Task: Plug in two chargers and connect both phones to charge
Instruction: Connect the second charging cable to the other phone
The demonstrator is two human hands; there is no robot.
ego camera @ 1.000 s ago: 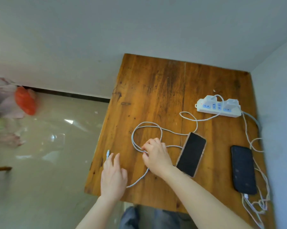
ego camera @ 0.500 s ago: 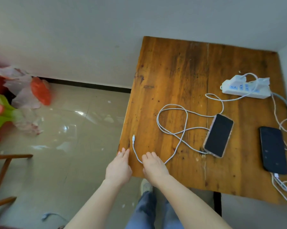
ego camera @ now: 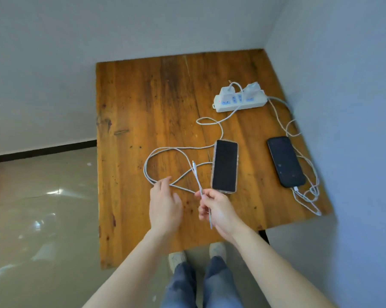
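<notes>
Head view: the right hand (ego camera: 218, 210) pinches a white cable (ego camera: 165, 150) between thumb and fingertips, the other fingers curled loosely below; the cable's plug end (ego camera: 194, 164) sticks up and away from the grip, free in the air, and a short length of the same cable hangs down past the palm. Just beyond the right hand's fingertips, almost touching them, lies a phone (ego camera: 225, 166), screen up and dark, in a clear case; nothing is plugged into its near end.

The left hand (ego camera: 165, 206) is just left of the right one, palm down, fingers half open and spread, their tips on or just over a bend of the cable on the table (ego camera: 132, 96); whether they grip it I cannot tell. Ahead of the left hand the cable makes a wide loop, crosses itself, passes the phone's far end and runs on to a power strip (ego camera: 239, 101), well ahead and to the right of both hands.

Two white chargers (ego camera: 228, 90) sit in the strip. A second phone (ego camera: 285, 161) lies well right of the right hand, screen up, with a second cable (ego camera: 307, 196) plugged into its near end and piled in loose coils beside it.
</notes>
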